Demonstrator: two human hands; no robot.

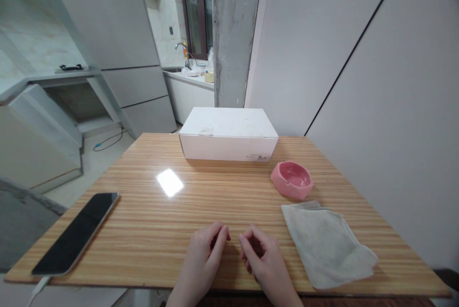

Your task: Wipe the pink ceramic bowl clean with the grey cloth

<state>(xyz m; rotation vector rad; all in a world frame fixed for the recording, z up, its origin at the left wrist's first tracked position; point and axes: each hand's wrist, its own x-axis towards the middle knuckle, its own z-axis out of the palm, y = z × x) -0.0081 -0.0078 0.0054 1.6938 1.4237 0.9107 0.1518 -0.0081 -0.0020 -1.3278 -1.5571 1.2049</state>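
My left hand (pixel 207 254) rests near the front edge of the wooden table (pixel 136 230), its fingers curled into a loose fist with nothing visible inside. Beside it, a small gap apart, my right hand (pixel 264 259) is curled the same way, thumb against the fingers, and looks empty. Just right of that hand lies a folded grey-white cloth (pixel 328 245). Behind the cloth sits a pink, angular-sided bowl (pixel 292 180) with nothing seen in it. Neither hand touches these things.
A white cardboard box (pixel 229 147) stands closed at the table's far edge. At the left lies a dark-screened phone (pixel 77 233) with a white cable (pixel 38 290) plugged in. A pale wall (pixel 376 120) rises on the right; a kitchen sink (pixel 174 70) shows behind.
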